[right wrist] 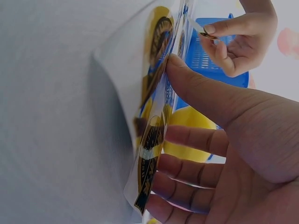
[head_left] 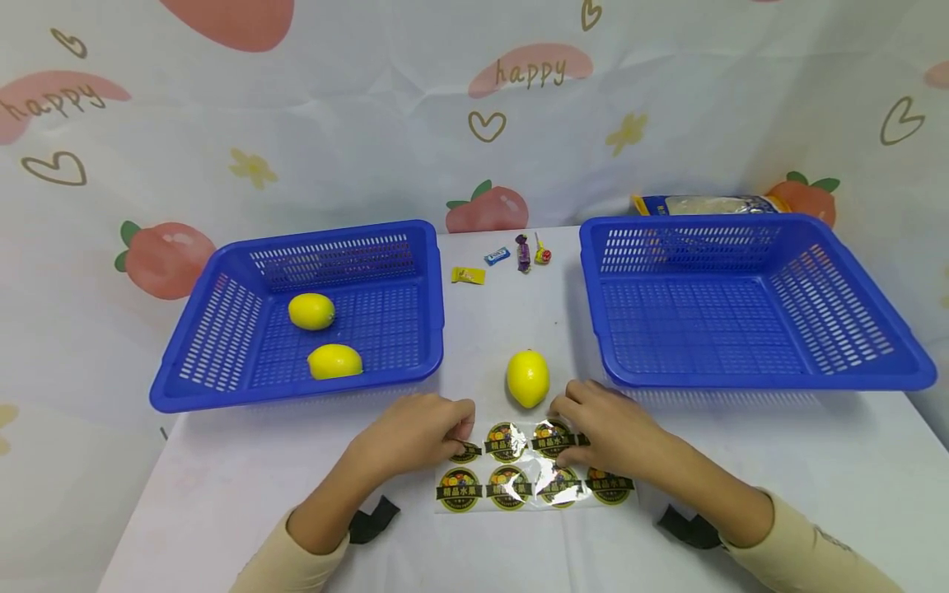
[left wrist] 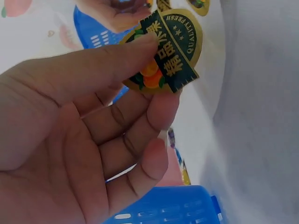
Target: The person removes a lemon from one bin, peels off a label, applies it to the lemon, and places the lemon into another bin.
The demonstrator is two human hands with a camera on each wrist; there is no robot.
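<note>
Round sticker (left wrist: 176, 50), gold-rimmed, dark banner across it, QUALITY FRESH on its face: we see it in the left hand (head_left: 424, 432), pinched between thumb and fingers. We centre our clock on the glossy sticker sheet (head_left: 532, 463), twelve pointing away from the person. Sticker shows between nine and ten o'clock, by the sheet's far corner; its height over the sheet we cannot tell.

Right hand (head_left: 611, 428) at two o'clock, fingers spread away from the thumb, thumb touching the sheet. In the right wrist view we note the sheet bowed, one corner curling.

Lone lemon (head_left: 528, 379) stands at twelve, just beside the right hand's fingers. Blue basket (head_left: 296, 394) at ten, two lemons (head_left: 311, 311) lying in it, near each other. Second blue basket (head_left: 764, 381) at two; behind it, toward one, a blue-and-gold packet (head_left: 712, 204).

Far off at twelve we count four sweets: yellow wrapper (head_left: 469, 275), blue wrapper (head_left: 497, 255), purple wrapper (head_left: 523, 253), lollipop (head_left: 543, 254).
</note>
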